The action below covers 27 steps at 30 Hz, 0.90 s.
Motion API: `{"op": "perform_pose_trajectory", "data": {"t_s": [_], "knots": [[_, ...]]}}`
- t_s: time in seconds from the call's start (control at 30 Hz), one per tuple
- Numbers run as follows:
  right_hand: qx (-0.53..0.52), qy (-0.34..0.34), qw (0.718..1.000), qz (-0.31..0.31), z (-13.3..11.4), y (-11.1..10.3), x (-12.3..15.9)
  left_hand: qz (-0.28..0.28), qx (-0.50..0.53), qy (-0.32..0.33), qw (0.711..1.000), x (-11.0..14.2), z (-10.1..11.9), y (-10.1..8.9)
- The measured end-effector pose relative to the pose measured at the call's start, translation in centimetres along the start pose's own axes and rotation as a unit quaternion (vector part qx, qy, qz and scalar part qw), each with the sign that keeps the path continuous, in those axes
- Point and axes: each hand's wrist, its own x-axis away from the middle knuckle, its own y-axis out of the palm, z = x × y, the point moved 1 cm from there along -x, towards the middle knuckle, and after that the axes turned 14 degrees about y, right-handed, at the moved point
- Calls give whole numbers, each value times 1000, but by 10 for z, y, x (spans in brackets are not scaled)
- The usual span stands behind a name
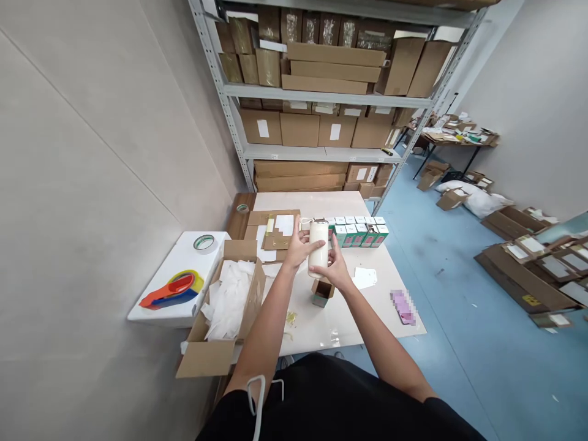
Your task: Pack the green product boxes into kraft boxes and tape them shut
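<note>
Above the table (294, 334) a white tumbler (318, 248) stands upright between both hands. On its left side the fingers of my left hand (299, 248) are closed round it. My right hand (337, 267) grips its right side and lower part. A white cord loop (307, 220) shows at the tumbler's top. Just below it sits a small open carton (323, 291), green at the bottom and brown inside. Behind my right hand are several green and white small boxes (361, 234) in rows.
At left stands an open cardboard box (206, 358) with white paper, beside a white block (158, 285) bearing tape rolls (203, 242). Flattened cardboard (275, 236), white cards (365, 277) and a pixelated purple item (403, 306) lie on the table. A loaded shelf rack (321, 95) rises behind.
</note>
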Motion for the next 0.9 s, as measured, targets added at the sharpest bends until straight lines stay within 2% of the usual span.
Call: {"op": "perform_pose_trajectory", "data": {"t_s": [0.07,0.13,0.2,0.37,0.57,0.67,0.77,0.83,0.9], "knots": [[-17,6,1000,-4,3,4,-1,12,4,-6,1000,1,-6,-2],[-34,11,999,-24,5,7,0,2,31,-10,999,2,-11,-3],[-25,15,1000,-10,6,8,2,-10,36,-4,999,3,-15,-3],[77,36,990,117,15,8,4,15,-108,33,993,3,-20,-1],[156,66,972,161,37,6,6,33,-231,50,971,4,-29,-1],[171,76,968,169,51,0,8,27,-259,45,964,6,-36,-2],[157,76,970,172,69,-7,6,-6,-275,20,961,9,-46,1],[129,86,977,148,85,-14,2,-15,-272,-13,962,13,-57,3],[79,118,985,96,104,-26,-4,0,-264,-45,963,18,-70,4]]}}
